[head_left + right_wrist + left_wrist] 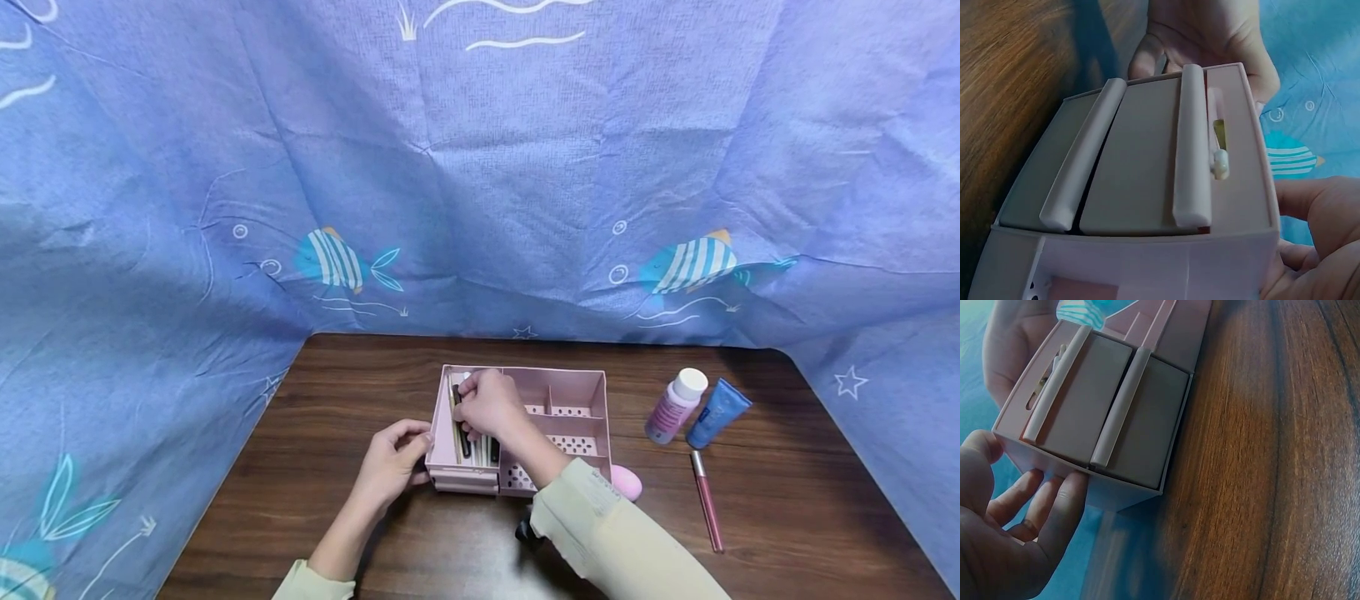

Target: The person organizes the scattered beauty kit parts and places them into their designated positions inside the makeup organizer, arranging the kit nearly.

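Observation:
A pink desk organizer (pixel 553 369) stands on the table with its drawers (pixel 1141 419) facing the person. My left hand (pixel 390 462) grips its left front corner, thumb and fingertips against the wall in the left wrist view. My right hand (pixel 491 404) reaches into the long left compartment, fingers curled among slim sticks. These include a black pen-like stick (pixel 462 437) and a gold one (pixel 453 425). The fingers cover part of them, and I cannot tell whether they pinch one. A small cream-tipped item (pixel 1220 164) shows through the front slot.
Right of the organizer lies a pink egg-shaped sponge (pixel 626 482). Farther right are a white-capped pink bottle (pixel 671 412), a blue tube (pixel 716 414) and a slim pink tube with a silver cap (pixel 707 504). A blue fish-print cloth (pixel 510 192) hangs behind the table.

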`<state>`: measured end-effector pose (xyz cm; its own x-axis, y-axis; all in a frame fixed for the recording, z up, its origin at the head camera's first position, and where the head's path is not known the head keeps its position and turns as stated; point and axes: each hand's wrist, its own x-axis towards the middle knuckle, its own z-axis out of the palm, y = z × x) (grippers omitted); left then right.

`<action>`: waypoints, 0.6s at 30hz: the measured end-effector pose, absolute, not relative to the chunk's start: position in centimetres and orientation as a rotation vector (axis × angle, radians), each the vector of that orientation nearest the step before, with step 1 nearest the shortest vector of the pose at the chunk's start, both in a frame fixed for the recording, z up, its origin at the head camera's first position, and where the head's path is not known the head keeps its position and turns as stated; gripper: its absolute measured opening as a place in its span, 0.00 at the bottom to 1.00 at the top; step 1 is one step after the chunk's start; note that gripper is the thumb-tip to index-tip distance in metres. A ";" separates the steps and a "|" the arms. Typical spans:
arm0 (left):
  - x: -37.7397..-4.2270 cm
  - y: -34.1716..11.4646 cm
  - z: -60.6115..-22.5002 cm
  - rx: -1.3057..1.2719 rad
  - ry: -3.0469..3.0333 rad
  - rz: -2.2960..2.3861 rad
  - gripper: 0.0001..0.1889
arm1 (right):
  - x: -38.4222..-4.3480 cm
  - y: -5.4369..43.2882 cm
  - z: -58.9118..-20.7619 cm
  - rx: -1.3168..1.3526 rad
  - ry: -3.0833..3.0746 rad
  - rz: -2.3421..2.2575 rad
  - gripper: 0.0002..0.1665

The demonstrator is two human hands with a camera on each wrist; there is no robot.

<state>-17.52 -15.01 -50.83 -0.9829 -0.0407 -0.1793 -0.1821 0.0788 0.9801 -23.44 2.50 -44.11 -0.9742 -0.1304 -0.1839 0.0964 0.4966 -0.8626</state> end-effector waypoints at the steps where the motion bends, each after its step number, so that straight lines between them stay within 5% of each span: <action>1: -17.5 -15.0 -50.8 -0.232 2.234 2.048 0.12 | -23.4 2.5 -44.1 -0.042 2.537 -1.458 0.15; 18: -17.5 -15.0 -50.9 -0.228 2.247 2.038 0.12 | -22.9 3.2 -44.2 -0.083 2.479 -1.550 0.18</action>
